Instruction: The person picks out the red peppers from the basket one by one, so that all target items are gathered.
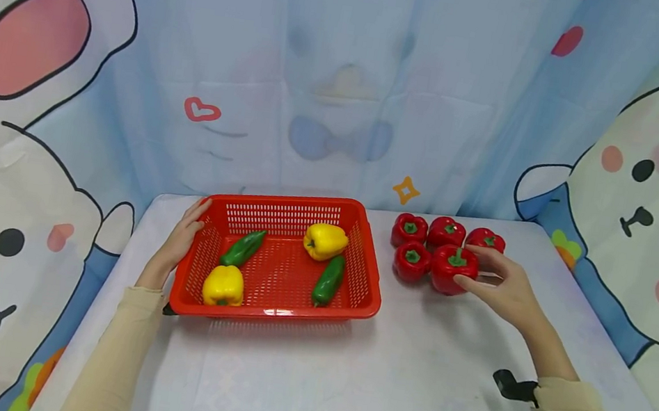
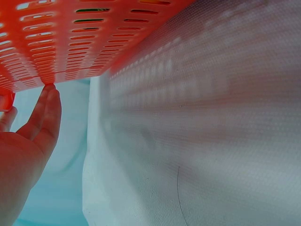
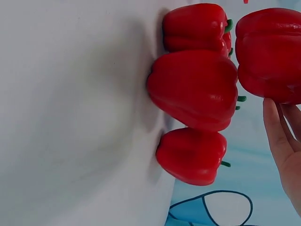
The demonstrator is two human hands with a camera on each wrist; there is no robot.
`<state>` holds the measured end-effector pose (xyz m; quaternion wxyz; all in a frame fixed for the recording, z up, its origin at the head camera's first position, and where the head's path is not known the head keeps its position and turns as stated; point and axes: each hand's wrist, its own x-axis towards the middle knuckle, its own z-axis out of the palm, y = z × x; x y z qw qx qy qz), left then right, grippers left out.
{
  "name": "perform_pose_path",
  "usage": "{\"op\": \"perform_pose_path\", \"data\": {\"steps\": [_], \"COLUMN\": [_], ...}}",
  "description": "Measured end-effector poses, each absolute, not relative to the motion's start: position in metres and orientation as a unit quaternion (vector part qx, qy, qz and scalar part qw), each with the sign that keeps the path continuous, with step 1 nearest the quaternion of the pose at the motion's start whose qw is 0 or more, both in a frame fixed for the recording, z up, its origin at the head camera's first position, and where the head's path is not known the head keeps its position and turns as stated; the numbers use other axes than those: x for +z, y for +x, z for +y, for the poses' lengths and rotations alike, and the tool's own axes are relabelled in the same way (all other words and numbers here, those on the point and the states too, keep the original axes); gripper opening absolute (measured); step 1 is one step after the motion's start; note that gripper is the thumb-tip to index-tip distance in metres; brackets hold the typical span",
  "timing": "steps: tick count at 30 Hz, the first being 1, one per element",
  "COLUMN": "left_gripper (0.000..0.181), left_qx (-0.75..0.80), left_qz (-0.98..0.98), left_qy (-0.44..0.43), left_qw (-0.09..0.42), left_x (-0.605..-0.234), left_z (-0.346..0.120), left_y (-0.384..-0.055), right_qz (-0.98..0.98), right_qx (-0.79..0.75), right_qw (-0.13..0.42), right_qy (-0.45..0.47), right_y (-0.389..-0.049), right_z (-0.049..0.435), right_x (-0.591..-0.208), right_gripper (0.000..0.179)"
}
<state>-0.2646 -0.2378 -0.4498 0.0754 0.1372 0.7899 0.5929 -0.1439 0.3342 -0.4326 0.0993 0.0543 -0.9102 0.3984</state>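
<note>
My left hand [image 1: 181, 237] rests at the left rim of a red plastic basket [image 1: 282, 317], its fingers [image 2: 51, 115] fairly straight against the outer wall. Inside the basket lie two yellow bell peppers [image 1: 325, 241] and two green chili peppers [image 1: 328, 280]. On the right, my right hand [image 1: 501, 286] grips a red bell pepper [image 1: 453, 271] between thumb and fingers. The right wrist view shows this held pepper [image 3: 270, 54] higher than other red bell peppers [image 3: 193, 89], which stand on the table with green stems up.
Behind the held pepper, several red bell peppers [image 1: 446, 232] stand grouped at the table's back right. A white cloth covers the table [image 1: 290, 396]. A blue cartoon-print curtain [image 1: 350, 61] closes off the back and sides. By the right wrist is a black device [image 1: 514, 386].
</note>
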Motion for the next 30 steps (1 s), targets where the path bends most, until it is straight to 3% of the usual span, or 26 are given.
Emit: {"op": "perform_pose_path", "data": {"steps": [30], "left_gripper": [0.053], "left_qx": [0.593], "left_qz": [0.790], "left_qy": [0.143], "left_qw": [0.069], "left_x": [-0.452], "left_z": [-0.238], "left_y": [-0.267], "right_qz": [-0.905], "right_qx": [0.399], "right_qw": [0.146], "right_qy": [-0.016], "right_y": [-0.131], "right_z": [0.366], "right_x": [-0.439], "right_gripper": [0.069]}}
